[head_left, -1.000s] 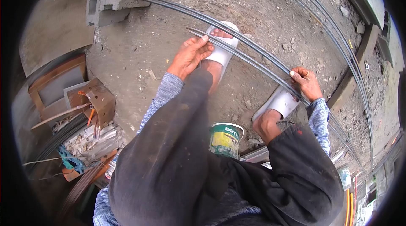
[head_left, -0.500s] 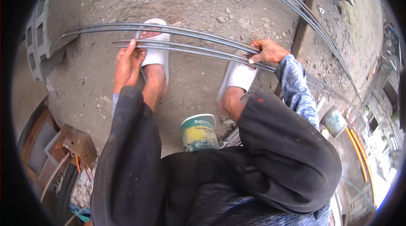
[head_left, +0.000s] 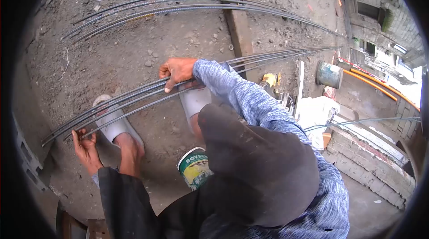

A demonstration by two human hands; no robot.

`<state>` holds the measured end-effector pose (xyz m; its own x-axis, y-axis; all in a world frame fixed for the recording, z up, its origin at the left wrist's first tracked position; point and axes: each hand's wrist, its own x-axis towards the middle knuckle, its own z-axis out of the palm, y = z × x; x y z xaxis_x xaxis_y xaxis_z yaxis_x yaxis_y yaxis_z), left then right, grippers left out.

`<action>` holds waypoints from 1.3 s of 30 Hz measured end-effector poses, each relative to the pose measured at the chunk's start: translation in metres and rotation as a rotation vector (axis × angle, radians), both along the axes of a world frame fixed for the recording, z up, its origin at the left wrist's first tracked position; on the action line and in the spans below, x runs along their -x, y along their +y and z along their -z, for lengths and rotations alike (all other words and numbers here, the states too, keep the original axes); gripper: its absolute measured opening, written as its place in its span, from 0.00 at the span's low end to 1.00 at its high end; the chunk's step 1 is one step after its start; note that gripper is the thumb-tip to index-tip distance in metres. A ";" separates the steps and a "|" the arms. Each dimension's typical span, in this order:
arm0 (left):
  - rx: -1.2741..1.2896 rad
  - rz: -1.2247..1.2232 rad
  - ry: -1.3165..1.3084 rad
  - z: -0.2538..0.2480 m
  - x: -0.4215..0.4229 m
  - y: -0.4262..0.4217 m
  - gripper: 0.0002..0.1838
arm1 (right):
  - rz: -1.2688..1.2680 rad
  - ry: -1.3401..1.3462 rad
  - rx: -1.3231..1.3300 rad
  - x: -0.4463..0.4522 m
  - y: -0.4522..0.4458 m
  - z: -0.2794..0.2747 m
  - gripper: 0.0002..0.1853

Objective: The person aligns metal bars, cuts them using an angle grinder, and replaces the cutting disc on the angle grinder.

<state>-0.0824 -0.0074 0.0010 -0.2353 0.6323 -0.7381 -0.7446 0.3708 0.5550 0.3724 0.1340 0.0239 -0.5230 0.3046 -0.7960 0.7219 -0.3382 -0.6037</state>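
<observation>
Several long ribbed steel rebars lie in a loose bundle across my feet, fanned apart toward their left ends. My right hand is closed over the bundle near its middle, thumb pressing down on the near side. Close to the left tips, my left hand has its thumb and fingers around the end of the nearest rebar. Part of its grip is hidden behind the rod. Farther out on the dirt, a second group of rebars rests apart from the held ones.
A paint bucket stands between my legs. A dirty bucket, a yellow power tool and orange pipes are at the right. A long beam crosses under the rebars. Hollow blocks sit at the left edge.
My view has swung to the right. My left hand has moved nearer the rods' left tips. My right hand still grips the bundle, now near my right foot.
</observation>
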 end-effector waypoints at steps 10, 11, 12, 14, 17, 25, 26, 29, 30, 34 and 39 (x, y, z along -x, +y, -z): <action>0.127 -0.290 0.195 -0.016 0.048 0.024 0.05 | -0.055 0.090 -0.184 0.081 -0.001 0.010 0.20; 0.128 -0.302 0.183 -0.016 0.051 0.026 0.04 | -0.035 0.114 -0.164 0.076 -0.001 0.013 0.20; 0.133 -0.305 0.160 -0.015 0.055 0.022 0.04 | -0.046 0.073 -0.164 0.070 -0.004 0.009 0.20; 0.114 -0.297 0.206 -0.020 0.053 0.024 0.04 | -0.004 0.036 -0.089 0.056 -0.002 0.005 0.19; 0.109 -0.271 0.217 -0.020 0.053 0.028 0.05 | 0.075 -0.007 0.004 0.045 -0.003 -0.002 0.18; 0.066 -0.265 0.222 -0.015 0.075 0.027 0.06 | 0.152 0.081 0.050 0.077 -0.004 0.001 0.21; 0.064 -0.277 0.224 -0.014 0.081 0.029 0.06 | 0.140 0.078 0.045 0.082 -0.002 0.002 0.21; 0.069 -0.307 0.235 -0.016 0.093 0.032 0.06 | 0.121 0.114 -0.001 0.088 -0.004 0.015 0.21; 0.081 -0.302 0.229 -0.017 0.093 0.031 0.06 | 0.120 0.113 -0.002 0.089 -0.005 0.015 0.21; 0.096 -0.283 0.206 -0.018 0.099 0.032 0.06 | 0.120 0.106 -0.026 0.096 -0.005 0.010 0.22; 0.087 -0.257 0.214 -0.019 0.101 0.032 0.06 | 0.108 0.106 -0.025 0.099 -0.004 0.009 0.23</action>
<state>-0.1838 0.0242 0.0199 -0.5337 0.4692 -0.7035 -0.6899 0.2395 0.6831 0.2735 0.1304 0.0148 -0.5668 0.3824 -0.7297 0.6139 -0.3947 -0.6836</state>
